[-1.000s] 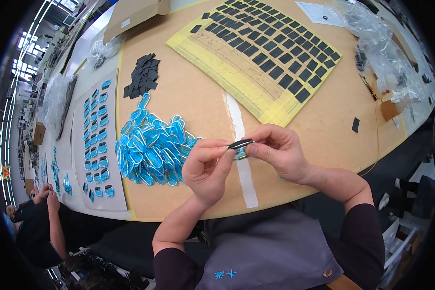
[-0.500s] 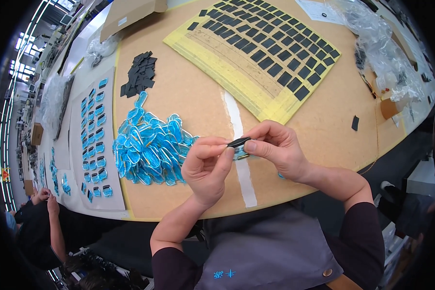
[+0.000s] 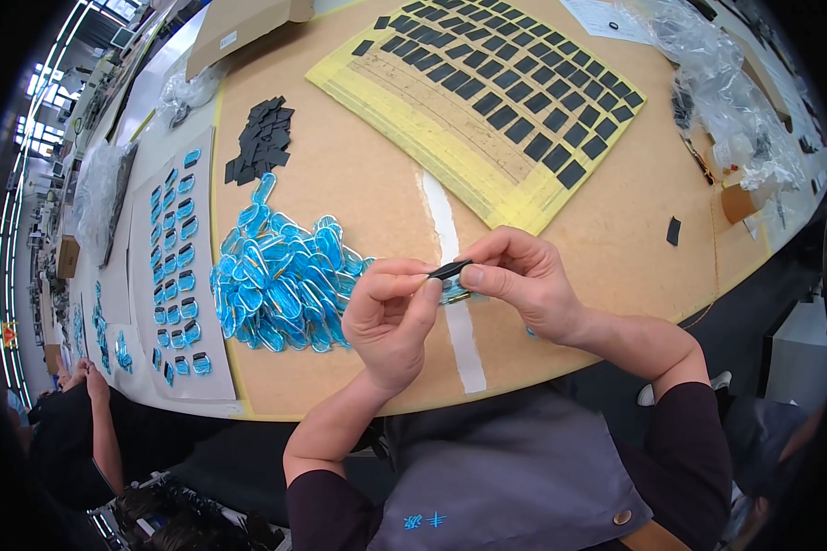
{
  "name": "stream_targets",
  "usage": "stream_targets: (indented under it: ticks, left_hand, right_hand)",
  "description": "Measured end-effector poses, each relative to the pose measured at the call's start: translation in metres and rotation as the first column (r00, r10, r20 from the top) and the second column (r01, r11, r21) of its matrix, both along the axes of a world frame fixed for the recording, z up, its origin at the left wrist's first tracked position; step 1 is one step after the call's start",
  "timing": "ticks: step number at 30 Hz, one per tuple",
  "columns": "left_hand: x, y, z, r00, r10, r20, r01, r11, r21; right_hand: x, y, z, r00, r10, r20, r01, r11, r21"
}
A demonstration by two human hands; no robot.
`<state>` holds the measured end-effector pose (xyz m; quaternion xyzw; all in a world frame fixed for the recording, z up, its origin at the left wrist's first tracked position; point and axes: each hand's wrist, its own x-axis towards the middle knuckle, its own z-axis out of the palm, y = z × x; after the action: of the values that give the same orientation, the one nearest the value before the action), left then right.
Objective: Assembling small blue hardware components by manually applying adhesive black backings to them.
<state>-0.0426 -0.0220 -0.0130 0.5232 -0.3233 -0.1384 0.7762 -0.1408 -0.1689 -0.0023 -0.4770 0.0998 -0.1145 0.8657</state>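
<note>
Workpiece: black strip [image 3: 449,270] w/ blue piece [image 3: 454,290] hanging below it, held above the table [image 3: 606,275], over the white tape [image 3: 466,354].

Grip status: L hand [image 3: 386,321] pinches the strip's left end btwn thumb & index, no visible gap beyond the strip's thickness. R hand [image 3: 524,285] does the same at the right end. Remaining fingers curl; whether they touch the blue piece, can't tell.

Handling (est.): v. light; strip prob. soft & flexible, blue piece thin, w/ glossy, maybe slippery face. Fragility n/a from this view. Rec. hold: fingertip pinch at both strip ends, min. pressure on the blue part.

Adjacent, L side: pile of blue pieces [image 3: 280,280]; beyond it, heap of black tabs [image 3: 261,138]; further L, grey sheet [image 3: 222,381] w/ rows of blue pieces w/ black tops. Far side: yellow-edged board [image 3: 524,207] w/ rows of black tabs. R side: single black tab [image 3: 674,230], clear plastic wrap [image 3: 708,73]. Far L: co-worker's hand [image 3: 95,381].

Diff. vs. 1 s ago: pale line along strip no longer shows; strip now reads all black. Pinch unchanged. Table items sit slightly further L in view, prob. head motion.
</note>
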Motion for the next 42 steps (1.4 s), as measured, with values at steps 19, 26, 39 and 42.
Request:
stream_targets:
  ticks: [19, 26, 39, 42]
  left_hand:
    - [0.0006, 0.0019, -0.0001, 0.993, -0.012, 0.114, 0.014, 1.0, -0.015]
    - [0.0011, 0.0019, 0.001, 0.989, -0.014, 0.145, 0.016, 1.0, -0.011]
    - [0.0012, 0.0019, -0.0004, 0.988, -0.014, 0.157, 0.012, 1.0, 0.013]
    - [0.0009, 0.0018, -0.0004, 0.99, -0.023, 0.14, 0.021, 1.0, 0.01]
  right_hand:
    - [0.0003, -0.0005, 0.0006, 0.997, 0.019, 0.073, -0.021, 1.0, 0.02]
    - [-0.0001, -0.0007, -0.0011, 0.996, 0.013, 0.091, -0.013, 1.0, 0.007]
    - [0.003, -0.0051, 0.0007, 0.998, 0.058, 0.014, -0.054, 0.981, -0.186]
    - [0.0027, -0.0048, 0.0009, 0.998, 0.058, 0.003, -0.057, 0.984, -0.17]
